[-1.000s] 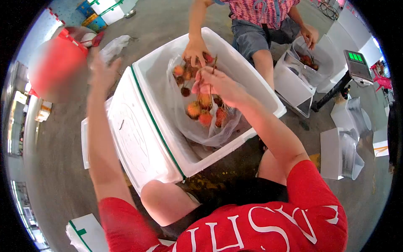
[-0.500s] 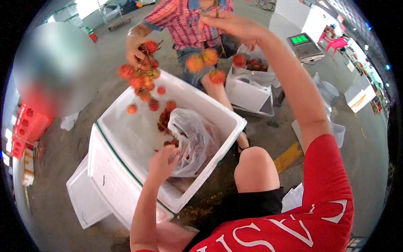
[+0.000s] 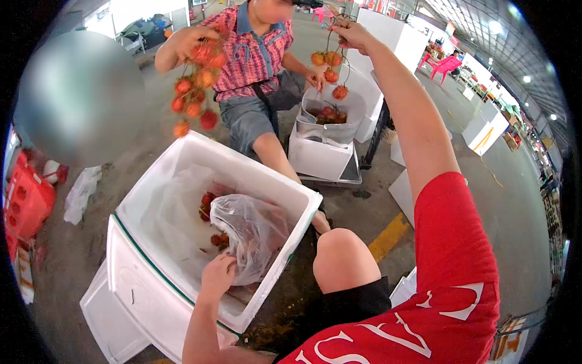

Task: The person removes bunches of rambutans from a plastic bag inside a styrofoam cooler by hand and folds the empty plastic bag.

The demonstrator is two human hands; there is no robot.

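My right hand (image 3: 353, 36) is raised at the upper right, its fingers pinching the stems of a small bunch of rambutans (image 3: 340, 92) that hangs below. Down in the white foam box (image 3: 159, 159), my left hand (image 3: 219, 273) has its fingers curled on the edge of a clear plastic bag (image 3: 257, 221). Red rambutans (image 3: 207, 205) lie beside the bag's mouth, partly covered by it. A second sheet of clear plastic lines the box.
Opposite me, a person in a checked shirt (image 3: 248, 57) holds up a larger rambutan bunch (image 3: 195, 91). Their other hand is over a smaller white box (image 3: 318, 155) with rambutans inside. The foam lid (image 3: 115, 309) leans by my box; a red crate (image 3: 30, 197) stands left.
The view has shifted. The other person has lifted their bunch up and away from the box. My left hand has closed on the bag's edge; my right still holds its bunch high.
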